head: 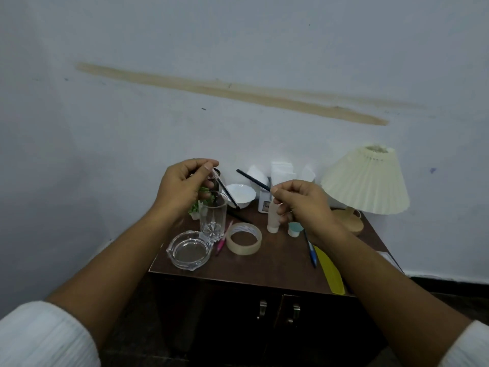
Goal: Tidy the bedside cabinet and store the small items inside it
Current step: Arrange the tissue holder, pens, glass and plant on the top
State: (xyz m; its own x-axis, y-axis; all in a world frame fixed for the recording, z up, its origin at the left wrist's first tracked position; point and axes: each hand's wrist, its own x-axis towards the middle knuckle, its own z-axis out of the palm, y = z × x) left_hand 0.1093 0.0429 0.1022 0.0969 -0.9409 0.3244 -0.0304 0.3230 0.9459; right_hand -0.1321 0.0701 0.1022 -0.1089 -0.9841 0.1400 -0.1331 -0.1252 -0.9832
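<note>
**Both hands pinching thin black sticks above the cabinet**

Two bare forearms in white sleeves are reaching forward over the dark brown wooden bedside cabinet [277, 263], whose two front doors are sitting closed. The left hand [182, 186] is hovering above the cabinet's back left corner, fingers curled, thumb and forefinger pinching a thin black stick with a clear top end [227, 193]; the stick is slanting down to the right behind the clear ribbed glass tumbler [213, 219]. The right hand [304, 205] is hanging over the middle of the top, fingers curled in, pinching a second thin black stick [252, 178] whose free end is pointing up and left.

A cream pleated table lamp [366, 181] is standing at the back right. A round clear glass ashtray [189, 251] is sitting at the front left, touching the tumbler, with a beige roll of tape [244, 238] just beside it and a pink pen [221, 241] lying between them. A white scalloped bowl [242, 194] is sitting at the back, a white squeeze tube [274, 218] is standing under the right hand, and a blue pen [311, 250] is lying beside a yellow flat strip [330, 271], partly hidden by the right forearm
</note>
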